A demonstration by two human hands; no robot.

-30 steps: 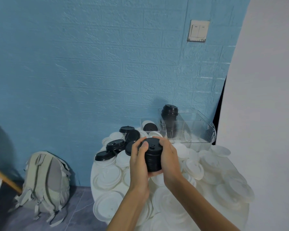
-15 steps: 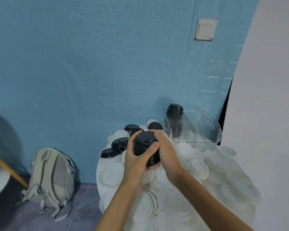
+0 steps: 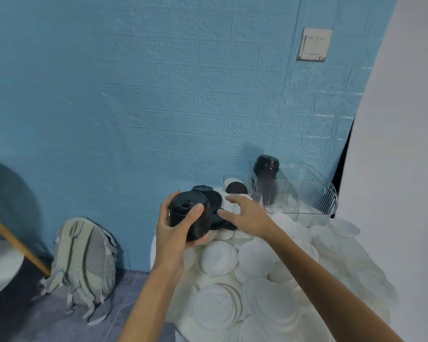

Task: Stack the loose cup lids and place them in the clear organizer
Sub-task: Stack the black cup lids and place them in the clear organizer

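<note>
Right hand (image 3: 251, 217) released black lid stack (image 3: 189, 215) (left hand (image 3: 176, 230) grips it).

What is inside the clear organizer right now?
Inside the clear organizer, a tall stack of black lids stands at its left end. White lids beneath blur through the plastic; their number is unclear.

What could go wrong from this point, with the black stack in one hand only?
1. The left hand alone grips the stack of black lids; a tall, loosely nested stack could splay or drop.
2. The right hand, open, reaches over loose black lids near the table's edge; a nudge might knock them to the floor.
3. The clear organizer already holds a tall black lid stack; setting another beside it could topple it.
</note>
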